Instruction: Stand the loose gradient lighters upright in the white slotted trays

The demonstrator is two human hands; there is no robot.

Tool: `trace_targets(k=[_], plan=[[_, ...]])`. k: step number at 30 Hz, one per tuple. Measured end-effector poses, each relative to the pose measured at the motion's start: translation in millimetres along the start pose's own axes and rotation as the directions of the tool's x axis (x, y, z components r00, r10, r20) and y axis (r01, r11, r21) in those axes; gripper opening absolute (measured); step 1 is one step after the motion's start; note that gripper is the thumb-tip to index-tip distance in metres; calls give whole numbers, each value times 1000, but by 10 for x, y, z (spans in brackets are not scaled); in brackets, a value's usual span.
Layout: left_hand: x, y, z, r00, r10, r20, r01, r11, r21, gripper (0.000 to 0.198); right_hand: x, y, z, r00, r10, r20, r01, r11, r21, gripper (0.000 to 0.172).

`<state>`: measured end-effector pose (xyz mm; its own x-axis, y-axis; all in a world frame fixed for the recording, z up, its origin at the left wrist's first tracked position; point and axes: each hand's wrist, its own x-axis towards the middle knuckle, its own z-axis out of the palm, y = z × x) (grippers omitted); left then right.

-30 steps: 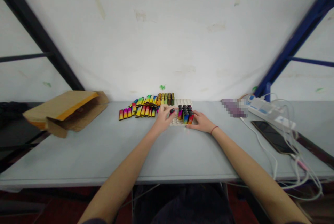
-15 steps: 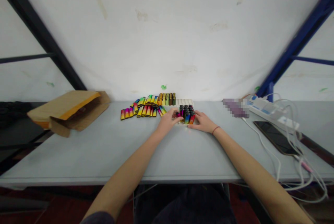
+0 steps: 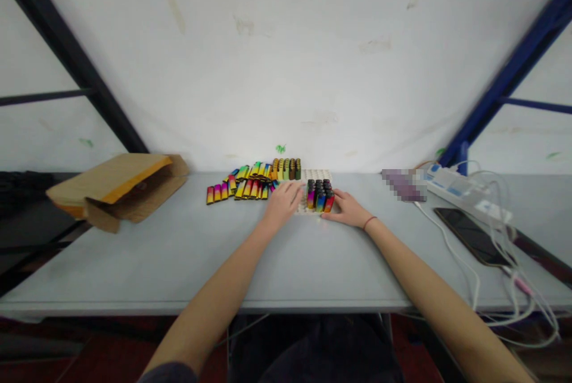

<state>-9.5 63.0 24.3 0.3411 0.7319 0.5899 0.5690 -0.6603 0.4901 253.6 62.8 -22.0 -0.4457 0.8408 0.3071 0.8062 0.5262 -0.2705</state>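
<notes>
At the left of the surface point(image 3: 179, 270) I saw a brown paper bag point(image 3: 107, 177), its mouth open toward the right. Over to the right, a smartphone point(image 3: 469, 235) lay with its dark screen up, near tangled white cables point(image 3: 555, 334). Beyond it I made out a white power strip point(image 3: 491, 210) and a purplish object, pixelated on my feed point(image 3: 404, 185). A green mark point(image 3: 280, 149) showed on the white wall point(image 3: 286, 73).

Black-topped pieces point(image 3: 320, 201) show rainbow gradients; the tray point(image 3: 302, 210) is off-white.
</notes>
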Motion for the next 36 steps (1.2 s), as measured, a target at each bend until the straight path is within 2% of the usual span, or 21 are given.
trace_targets(k=[2, 5, 8, 12, 17, 20, 22, 23, 25, 27, 28, 30, 32, 36], plan=[[-2, -76, -34, 990, -130, -60, 138, 976, 169, 35, 1, -5, -8, 1000, 0, 10, 0, 1000, -2, 79], [-19, -205, -85, 957, -270, -109, 291, 872, 393, 28, 4, -7, -20, 1000, -14, 22, 14, 1000, -1, 77], [-34, -333, -124, 945, -317, -82, 316, 817, 482, 26, 5, -6, -24, 1000, -21, 20, 21, 1000, -5, 74], [-30, -479, -141, 935, -351, -37, 321, 802, 503, 24, 1, -3, -14, 1000, -7, 11, 7, 1000, -9, 74], [-14, -561, -144, 944, -307, -121, 330, 877, 350, 40, -4, -1, -6, 1000, -3, 7, 3, 1000, -9, 73], [21, -502, -172, 925, -345, -163, 364, 925, 106, 28, -1, 3, -7, 1000, -6, 8, 6, 1000, -5, 75], [56, -409, -194, 890, -421, -175, 402, 905, -137, 17, 1, 5, -8, 1000, -4, 14, 4, 1000, -5, 76], [73, -350, -203, 860, -486, -156, 435, 858, -272, 14, 2, 4, -9, 1000, -3, 17, 3, 1000, -5, 76], [101, -217, -218, 788, -615, -41, 512, 691, -510, 17, 3, -1, -13, 1000, -2, 19, 2, 1000, -4, 77], [118, -85, -237, 731, -670, 128, 563, 486, -669, 17, 3, -11, -20, 1000, -1, 17, 1, 1000, -1, 76], [124, -27, -248, 717, -667, 204, 570, 392, -722, 16, 3, -16, -23, 1000, -1, 18, 1, 1000, 0, 75], [133, 64, -276, 705, -636, 313, 564, 235, -792, 21, 4, -24, -30, 1000, -1, 21, 1, 1000, 3, 75], [140, 120, -304, 697, -612, 374, 552, 124, -825, 31, 5, -25, -35, 1000, -5, 21, 5, 1000, 10, 75], [143, 156, -334, 709, -572, 412, 523, 35, -852, 31, 8, -10, -32, 1000, -14, 13, 14, 1000, 2, 74]])
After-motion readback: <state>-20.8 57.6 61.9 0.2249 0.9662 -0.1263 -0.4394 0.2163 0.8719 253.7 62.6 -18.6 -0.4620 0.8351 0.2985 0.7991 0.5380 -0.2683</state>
